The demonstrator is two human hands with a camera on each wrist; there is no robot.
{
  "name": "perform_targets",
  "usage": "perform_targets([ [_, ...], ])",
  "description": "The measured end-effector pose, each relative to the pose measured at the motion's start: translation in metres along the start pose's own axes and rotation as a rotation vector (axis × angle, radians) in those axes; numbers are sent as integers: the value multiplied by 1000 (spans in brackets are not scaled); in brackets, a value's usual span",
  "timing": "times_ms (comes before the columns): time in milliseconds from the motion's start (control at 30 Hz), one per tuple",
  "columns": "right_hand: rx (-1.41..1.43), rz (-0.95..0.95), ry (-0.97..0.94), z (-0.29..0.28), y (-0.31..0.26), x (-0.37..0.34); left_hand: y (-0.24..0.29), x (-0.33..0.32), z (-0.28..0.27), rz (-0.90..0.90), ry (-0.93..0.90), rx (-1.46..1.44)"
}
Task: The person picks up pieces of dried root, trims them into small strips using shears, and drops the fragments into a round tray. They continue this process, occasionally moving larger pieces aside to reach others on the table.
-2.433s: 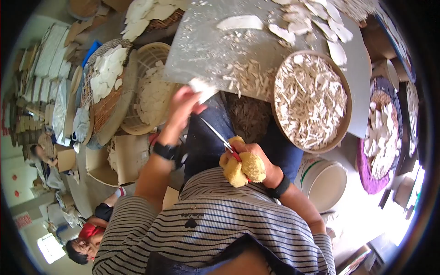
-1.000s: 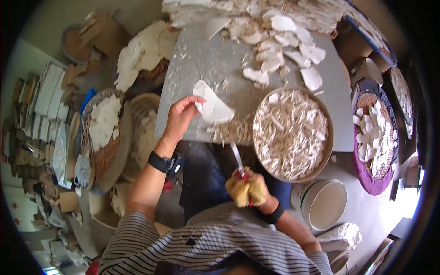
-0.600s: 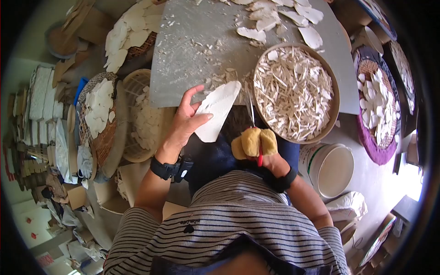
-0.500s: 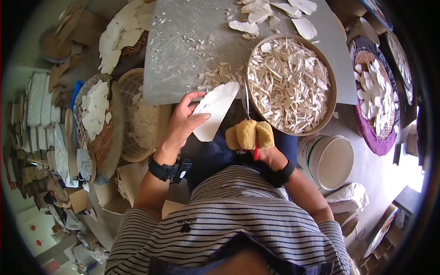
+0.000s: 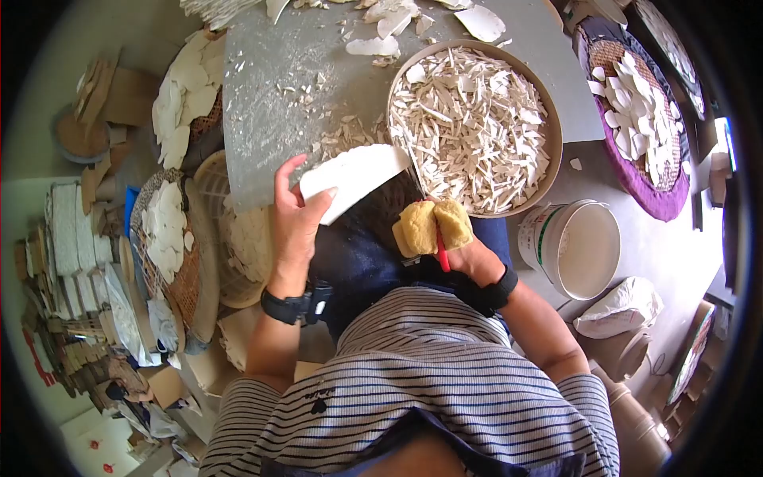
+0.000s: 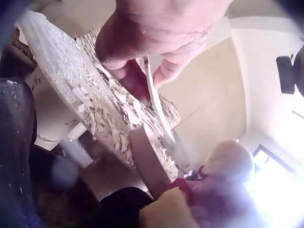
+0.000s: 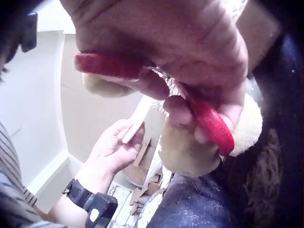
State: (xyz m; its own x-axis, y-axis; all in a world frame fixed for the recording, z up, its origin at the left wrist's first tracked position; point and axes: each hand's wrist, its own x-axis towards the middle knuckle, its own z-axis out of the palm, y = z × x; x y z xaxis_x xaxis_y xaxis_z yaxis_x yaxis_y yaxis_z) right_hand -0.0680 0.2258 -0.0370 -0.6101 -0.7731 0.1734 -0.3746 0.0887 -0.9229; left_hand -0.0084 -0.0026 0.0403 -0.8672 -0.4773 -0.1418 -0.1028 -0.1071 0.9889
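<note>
My left hand (image 5: 296,222) pinches a thin, flat white slice (image 5: 354,181) between thumb and fingers, in front of the table edge. In my right hand (image 5: 477,258) is a pair of scissors with red handles (image 5: 443,251), pointing away from my body. Yellow spongy padding (image 5: 455,224) covers the fingers of that hand. The scissor blades (image 5: 414,165) overlap the far right tip of the slice. From the left wrist view, the slice (image 6: 159,104) shows edge-on, running toward the scissors. The right wrist view shows the red handle (image 7: 209,121) around the fingers.
A round tray (image 5: 555,147) heaped with cut white strips stands just right of the blades. Scraps and larger slices (image 5: 373,46) lie on the grey table (image 5: 266,103). A white bucket (image 5: 584,250) stands at right, baskets of slices (image 5: 163,230) at left.
The left hand has brought the slice from over the table down toward my lap and turned it, its tip now at the scissors. The right hand still holds the scissors, now raised toward the tray.
</note>
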Motion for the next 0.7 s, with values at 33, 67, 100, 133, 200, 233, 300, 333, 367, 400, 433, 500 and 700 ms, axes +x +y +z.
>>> perform_targets([
  [33, 6, -4, -3, -1, -4, 0, -7, 2, 5, 70, 101, -18],
  [67, 386, 185, -17, -3, -18, 3, -16, 6, 10, 140, 181, -55],
  [100, 656, 269, 50, 3, -15, 1, -25, 8, 13, 143, 258, -53],
  [133, 927, 351, 115, 13, -5, -3, -32, 11, 19, 152, 317, -145],
  [200, 1273, 317, 88, 22, 12, -11, -34, 16, 25, 151, 365, -251],
  [233, 1346, 202, -11, 23, 18, -15, -33, 17, 26, 142, 355, -266],
  [300, 1639, 174, -52, 24, 12, -12, -30, 19, 29, 130, 324, -255],
  [333, 1439, 192, -81, 21, 8, -11, -27, 20, 30, 131, 301, -228],
  [367, 1238, 206, -114, 18, 4, -9, -25, 22, 30, 132, 278, -200],
  [400, 578, 141, -130, 9, -4, -9, -23, 23, 28, 135, 246, -187],
  [433, -82, 67, -134, 3, -6, -9, -22, 25, 26, 137, 214, -175],
  [500, -134, -23, -77, 3, -6, -5, -19, 26, 22, 104, 141, -155],
  [700, -132, -40, -31, 7, -7, -4, -22, 27, 26, 39, 86, -152],
])
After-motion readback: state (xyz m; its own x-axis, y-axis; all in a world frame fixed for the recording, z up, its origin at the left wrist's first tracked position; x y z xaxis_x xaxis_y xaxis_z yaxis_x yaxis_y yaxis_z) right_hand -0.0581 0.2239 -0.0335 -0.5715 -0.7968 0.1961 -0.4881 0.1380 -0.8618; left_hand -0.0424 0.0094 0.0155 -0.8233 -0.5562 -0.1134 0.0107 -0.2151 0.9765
